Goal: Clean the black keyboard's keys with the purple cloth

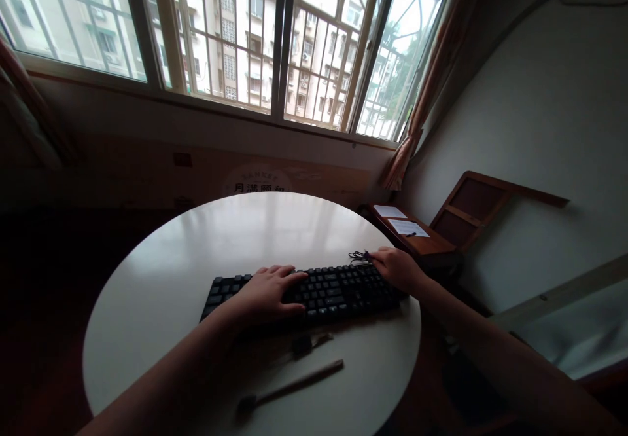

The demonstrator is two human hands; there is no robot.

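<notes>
A black keyboard (pixel 333 290) lies on the round white table (pixel 147 292). My left hand (pixel 275 292) rests flat on the keyboard's left half, its fingers spread over the keys. At the far right corner of the keyboard, my right hand (pixel 395 269) has its fingers closed on the bundled black cable (pixel 358 256). On the near side of the keyboard lies a long-handled brush (pixel 301 382) with a dark head at its left end. Between brush and keyboard is a small dark block-like object (pixel 301 345) with a lighter tip; its kind is unclear in the shade.
Beyond the table's right edge stands a wooden chair (pixel 473 203) with paper sheets (pixel 409 228) and a pen-like object on its seat. A large cardboard panel (pixel 318 177) leans under the barred window (pixel 318 63). Curtains hang at both sides.
</notes>
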